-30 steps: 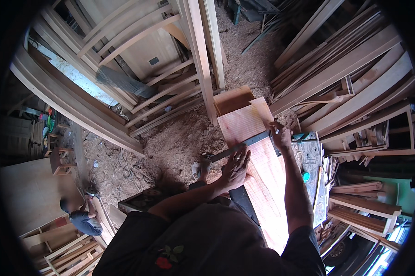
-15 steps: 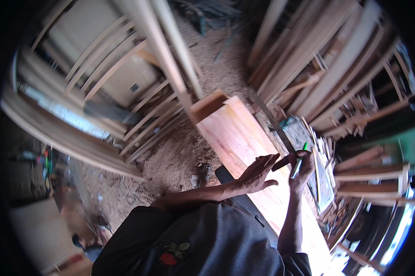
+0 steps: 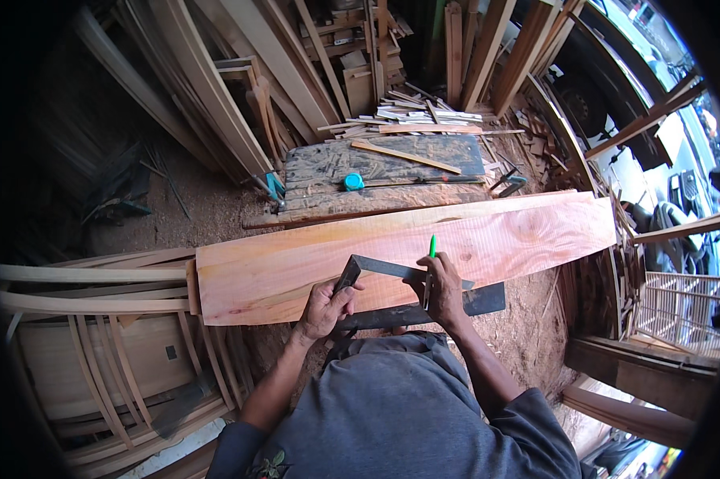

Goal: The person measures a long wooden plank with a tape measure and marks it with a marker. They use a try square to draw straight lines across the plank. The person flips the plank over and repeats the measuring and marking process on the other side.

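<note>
A long pinkish plank (image 3: pixel 527 239) lies crosswise in front of me. Just over its near side is a dark L-shaped try square (image 3: pixel 385 267), its corner up and its long arm pointing right. My left hand (image 3: pixel 322 310) is closed around the short arm, thumb on the near side. Farther right, my right hand (image 3: pixel 446 297) grips the long arm near its end. Between the fingers of that same hand stands a pen (image 3: pixel 432 246) with a bright green end. Whether the square touches the plank I cannot tell.
Beyond the plank stands a worn dark bench (image 3: pixel 312 168) bearing a teal tape measure (image 3: pixel 353 182) and a thin wooden strip (image 3: pixel 408 157). Slatted wooden frames (image 3: pixel 112 363) lie at left. Tall boards (image 3: pixel 216 88) lean behind. A dark support (image 3: pixel 487 299) shows under the plank.
My view has swung right, so the plank now runs across it. My left hand, stretched flat beside the square before, has closed on its short arm. My right hand still holds square and pen.
</note>
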Available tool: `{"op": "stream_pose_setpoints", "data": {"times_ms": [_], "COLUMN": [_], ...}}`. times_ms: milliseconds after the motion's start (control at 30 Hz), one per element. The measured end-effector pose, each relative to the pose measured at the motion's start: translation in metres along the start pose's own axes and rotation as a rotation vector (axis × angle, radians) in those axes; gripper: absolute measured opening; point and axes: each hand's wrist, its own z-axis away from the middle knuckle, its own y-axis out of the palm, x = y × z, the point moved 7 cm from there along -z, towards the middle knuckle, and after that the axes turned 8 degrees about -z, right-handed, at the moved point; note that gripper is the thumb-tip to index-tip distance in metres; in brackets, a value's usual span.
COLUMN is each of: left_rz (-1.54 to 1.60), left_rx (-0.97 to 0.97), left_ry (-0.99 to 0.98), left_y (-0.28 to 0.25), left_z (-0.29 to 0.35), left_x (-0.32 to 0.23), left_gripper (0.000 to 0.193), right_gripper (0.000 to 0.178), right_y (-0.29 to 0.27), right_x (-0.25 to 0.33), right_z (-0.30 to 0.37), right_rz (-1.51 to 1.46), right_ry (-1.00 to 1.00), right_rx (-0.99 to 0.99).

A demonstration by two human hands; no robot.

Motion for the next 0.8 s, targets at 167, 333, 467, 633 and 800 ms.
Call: {"op": "stream_pose_setpoints", "data": {"times_ms": [167, 333, 467, 633, 800], "left_rz": [-0.613, -0.868, -0.952, -0.935, -0.961], "left_rx": [0.021, 0.003, -0.066, -0.075, -0.067], "left_ry": [-0.034, 0.08, 0.176, 0.162, 0.239], "left_y": [0.03, 0.088, 0.129, 0.142, 0.143], "left_z": [-0.073, -0.153, -0.224, -0.284, -0.283], "left_x": [0.018, 0.018, 0.013, 0.037, 0.055], "left_gripper": [0.028, 0.037, 0.038, 0.042, 0.043], "right_gripper": [0.041, 0.039, 0.042, 0.041, 0.041], "right_y": [-0.029, -0.054, -0.071, -0.079, -0.078], "right_x": [-0.07, -0.106, -0.127, -0.146, -0.161], "right_z": [0.079, 0.121, 0.118, 0.115, 0.138], "right_rz": [-0.213, -0.156, -0.122, -0.116, -0.069], "right_ry": [0.101, 0.253, 0.284, 0.319, 0.353], "right_rx": [-0.027, -0.209, -0.336, -0.387, -0.402]}}
